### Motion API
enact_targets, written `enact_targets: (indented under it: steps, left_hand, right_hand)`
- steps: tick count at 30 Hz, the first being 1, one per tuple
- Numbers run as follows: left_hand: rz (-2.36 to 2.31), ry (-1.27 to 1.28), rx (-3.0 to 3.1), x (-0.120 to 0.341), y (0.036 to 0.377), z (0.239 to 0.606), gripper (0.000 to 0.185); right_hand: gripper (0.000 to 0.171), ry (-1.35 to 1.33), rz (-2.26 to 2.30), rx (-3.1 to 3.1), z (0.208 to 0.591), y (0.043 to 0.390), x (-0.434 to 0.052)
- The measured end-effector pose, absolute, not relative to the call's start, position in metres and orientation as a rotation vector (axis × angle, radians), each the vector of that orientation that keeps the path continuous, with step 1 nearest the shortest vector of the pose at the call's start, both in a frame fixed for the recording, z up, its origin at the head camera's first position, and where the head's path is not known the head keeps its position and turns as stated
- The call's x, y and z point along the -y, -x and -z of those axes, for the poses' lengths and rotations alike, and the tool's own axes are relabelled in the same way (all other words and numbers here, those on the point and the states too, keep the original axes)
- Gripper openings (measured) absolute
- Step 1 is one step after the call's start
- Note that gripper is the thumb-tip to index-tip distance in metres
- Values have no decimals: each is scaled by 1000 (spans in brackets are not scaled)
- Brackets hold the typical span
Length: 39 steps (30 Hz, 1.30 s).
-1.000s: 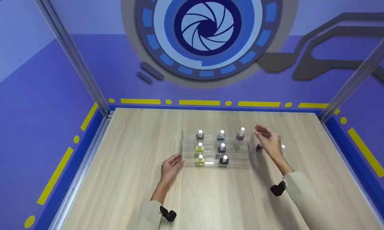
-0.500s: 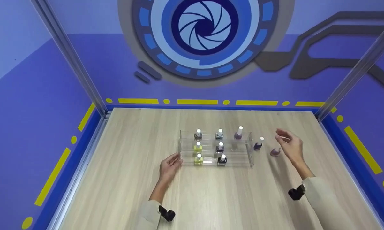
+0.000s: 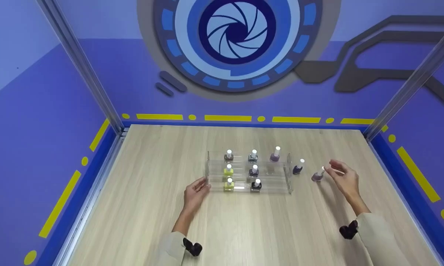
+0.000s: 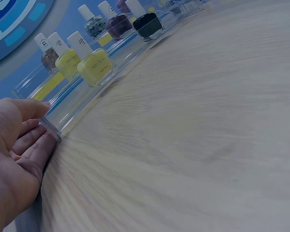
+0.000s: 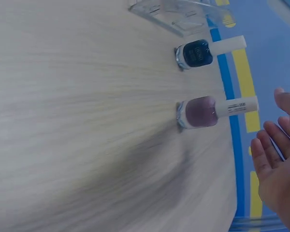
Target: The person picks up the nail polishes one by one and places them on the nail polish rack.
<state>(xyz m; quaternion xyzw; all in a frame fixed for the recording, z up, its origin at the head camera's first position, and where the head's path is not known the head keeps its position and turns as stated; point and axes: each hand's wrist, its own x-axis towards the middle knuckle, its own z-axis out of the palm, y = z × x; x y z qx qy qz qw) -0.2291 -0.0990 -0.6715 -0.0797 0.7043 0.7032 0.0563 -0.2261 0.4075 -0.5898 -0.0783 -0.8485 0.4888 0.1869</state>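
My left hand [image 3: 196, 194] rests its fingertips and thumb at the left end panel of a clear stepped display rack [image 3: 273, 186]. The left wrist view shows the fingers lying fairly straight along that panel [image 4: 53, 128]. My right hand [image 3: 345, 181] is beside a lilac nail polish bottle [image 3: 317, 177] standing on the table, right of the rack. In the right wrist view its fingers are spread, apart from the bottle's white cap [image 5: 237, 106]. Between this bottle and the rack stands a dark blue nail polish bottle [image 3: 298, 169].
Several white-capped nail polish bottles stand on the rack's tiers: brown [image 3: 229, 157], speckled teal [image 3: 253, 157] and lilac [image 3: 275, 156] on top, yellow [image 3: 228, 171] and dark purple [image 3: 254, 171] in the middle, yellow [image 3: 229, 186] and black [image 3: 256, 186] at the bottom. Blue walls [image 3: 236, 107] enclose the wooden table [image 3: 236, 229].
My right hand has moved right, away from the rack's right end, then lowered toward the lilac bottle's cap. Both loose bottles now show fully. My left hand stays at the rack.
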Motion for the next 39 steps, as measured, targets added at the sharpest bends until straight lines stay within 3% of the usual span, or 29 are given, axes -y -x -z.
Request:
enact_targets:
  steps: [15,24,39]
  left_hand:
    - [-2137,226,-2143,96,229,671,46]
    - [-2128,218,-2171,100,229,671,48]
    - [-2095,287,-2163,99,228,670,47]
  right_hand:
    - [51,173,-1543,2454,610,223,-397]
    - [31,233,-1477,2354,615,226,-381]
    - [27,270,-1342,2421,623,222,-380]
